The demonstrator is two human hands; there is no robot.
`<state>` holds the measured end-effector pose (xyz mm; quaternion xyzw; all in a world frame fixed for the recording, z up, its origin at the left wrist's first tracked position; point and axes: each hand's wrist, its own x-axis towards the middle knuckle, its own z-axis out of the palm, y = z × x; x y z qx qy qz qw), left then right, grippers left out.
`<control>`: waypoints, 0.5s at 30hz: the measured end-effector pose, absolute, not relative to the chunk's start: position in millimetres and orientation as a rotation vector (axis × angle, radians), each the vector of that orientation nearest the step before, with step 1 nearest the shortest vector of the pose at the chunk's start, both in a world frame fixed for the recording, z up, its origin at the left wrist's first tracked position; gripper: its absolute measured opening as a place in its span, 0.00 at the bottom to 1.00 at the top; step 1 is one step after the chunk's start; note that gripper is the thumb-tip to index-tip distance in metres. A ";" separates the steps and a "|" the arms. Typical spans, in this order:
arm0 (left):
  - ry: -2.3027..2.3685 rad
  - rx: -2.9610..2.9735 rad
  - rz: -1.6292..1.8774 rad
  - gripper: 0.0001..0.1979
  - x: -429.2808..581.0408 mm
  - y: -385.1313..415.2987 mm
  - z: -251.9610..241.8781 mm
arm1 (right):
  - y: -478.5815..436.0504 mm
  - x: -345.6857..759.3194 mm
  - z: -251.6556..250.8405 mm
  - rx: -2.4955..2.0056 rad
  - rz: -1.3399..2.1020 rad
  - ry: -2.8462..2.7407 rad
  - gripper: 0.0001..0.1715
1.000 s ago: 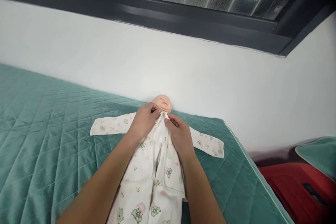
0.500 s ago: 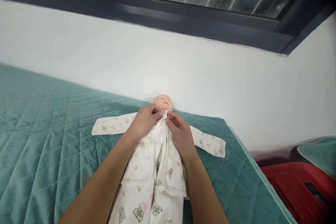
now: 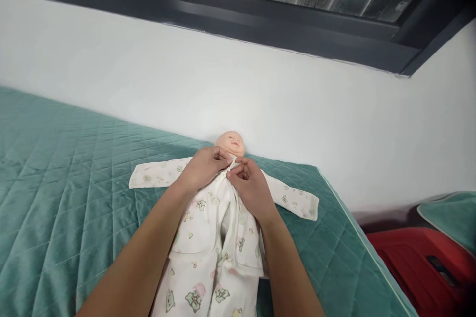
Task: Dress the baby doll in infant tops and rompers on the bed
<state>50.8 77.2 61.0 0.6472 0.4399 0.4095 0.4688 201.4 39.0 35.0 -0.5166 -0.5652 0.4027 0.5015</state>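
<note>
Head view showed the left hand (image 3: 203, 168) and right hand (image 3: 249, 185) both pinching the collar of the white suit (image 3: 219, 228) on a doll (image 3: 232, 142) lying on the green quilt (image 3: 74, 183).

romper (image 3: 208, 237): soft matt cotton-like cloth, printed | doll head (image 3: 232, 142): smooth plastic or vinyl, slight sheen | bed cover (image 3: 67, 168): quilted teal cloth, velvety, stitched diamonds | wall (image 3: 260, 94): matt white paint | window frame (image 3: 282, 34): dark smooth metal-like finish | red case (image 3: 420, 267): smooth hard plastic
</note>
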 end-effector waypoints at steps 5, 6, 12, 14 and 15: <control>1.066 1.653 0.996 0.11 55.1 75.5 59.4 | 37.1 201.5 39.1 -1.272 0.986 -1.395 0.21; 1.092 1.665 0.992 0.11 56.5 75.5 58.7 | 37.0 201.5 39.4 -1.267 0.990 -1.397 0.21; 1.112 1.710 0.971 0.12 58.3 76.5 55.2 | 37.6 201.3 38.4 -1.290 0.994 -1.391 0.22; 1.081 1.725 0.976 0.13 56.3 77.3 54.4 | 37.8 201.7 38.2 -1.299 1.000 -1.387 0.23; 1.065 1.724 0.974 0.13 55.2 77.7 54.1 | 37.8 202.0 38.1 -1.298 1.003 -1.386 0.23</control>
